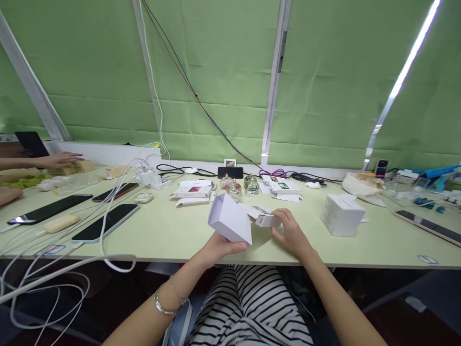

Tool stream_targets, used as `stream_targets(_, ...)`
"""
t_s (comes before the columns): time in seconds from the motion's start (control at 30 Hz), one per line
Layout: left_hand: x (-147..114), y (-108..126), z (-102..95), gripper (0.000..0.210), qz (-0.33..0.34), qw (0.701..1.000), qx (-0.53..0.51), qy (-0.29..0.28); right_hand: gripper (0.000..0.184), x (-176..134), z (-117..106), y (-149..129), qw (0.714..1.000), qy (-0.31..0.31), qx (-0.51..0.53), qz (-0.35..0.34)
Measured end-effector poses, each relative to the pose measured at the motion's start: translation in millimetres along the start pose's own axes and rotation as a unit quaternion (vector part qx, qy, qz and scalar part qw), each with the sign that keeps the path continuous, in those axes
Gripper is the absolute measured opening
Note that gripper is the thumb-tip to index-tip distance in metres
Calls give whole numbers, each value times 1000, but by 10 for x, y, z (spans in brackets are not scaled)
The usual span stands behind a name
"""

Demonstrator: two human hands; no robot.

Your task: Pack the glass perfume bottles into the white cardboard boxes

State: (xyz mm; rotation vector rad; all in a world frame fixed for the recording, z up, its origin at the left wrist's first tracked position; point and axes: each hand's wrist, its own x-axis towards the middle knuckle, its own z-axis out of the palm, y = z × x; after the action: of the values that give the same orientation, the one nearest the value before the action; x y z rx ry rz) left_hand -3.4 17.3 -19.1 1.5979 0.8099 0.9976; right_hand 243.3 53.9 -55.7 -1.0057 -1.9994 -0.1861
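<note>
White box [232,219] held in the left grip [220,248], centre of frame — smaller carton [267,220] pinched in the right grip [292,234]; squeeze both lightly to spare the edges.

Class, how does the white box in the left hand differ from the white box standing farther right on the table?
The held box is tilted in the left hand, while the standing box rests upright on the table. The held box's visible sides look plain; the standing box has fine print on one side. Both are white and box-shaped.
</note>
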Motion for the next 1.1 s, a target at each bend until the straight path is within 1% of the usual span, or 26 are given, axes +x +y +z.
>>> stream_targets(0.07, 4, 18, -5, 61, 10, 999, -21, 25, 39, -10, 0, -32, 1000, -15, 4, -24)
stream_targets(0.17, 23, 52, 13, 64, 15, 995, -58, 80, 40, -18, -14, -56, 999, -11, -6, -50)
stream_targets(0.23, 41, 70, 38, 65, 25, 991, -59, 122, 42, -17, -16, -84, 997, -6, -19, -75)
stream_targets(0.37, 93, 46, 76, 58, 32, 983, 20, 178, 42, 1, 10, -194, 992, 5, -45, -115)
stream_targets(0.5, 134, -29, 100, 49, 40, 969, 108, 218, 39, 26, 48, -300, 989, 10, -79, -128)
stream_targets(0.57, 122, -44, 121, 47, 38, 967, 120, 222, 39, 31, 62, -319, 988, 4, -91, -124)
stream_targets(0.67, 68, -28, 152, 51, 10, 967, 109, 228, 40, 31, 73, -315, 988, -14, -101, -113)
stream_targets(0.73, 32, -10, 157, 51, 10, 973, 102, 208, 40, 28, 73, -306, 988, -22, -106, -106)
stream_targets(0.8, 19, -5, 139, 49, 31, 980, 103, 170, 40, 24, 71, -300, 989, -25, -105, -104)
stream_targets(0.87, 30, -22, 102, 50, 43, 982, 109, 150, 40, 19, 72, -297, 989, -21, -99, -109)
stream_targets(1.0, 76, -78, 33, 57, 32, 975, 132, 177, 37, 7, 81, -292, 988, -3, -93, -121)
stream_targets(1.03, 82, -84, 28, 58, 33, 974, 139, 178, 36, 6, 84, -292, 988, 2, -95, -121)
stream_targets(1.1, 85, -77, 35, 56, 47, 974, 150, 160, 34, 5, 86, -294, 987, 13, -105, -121)
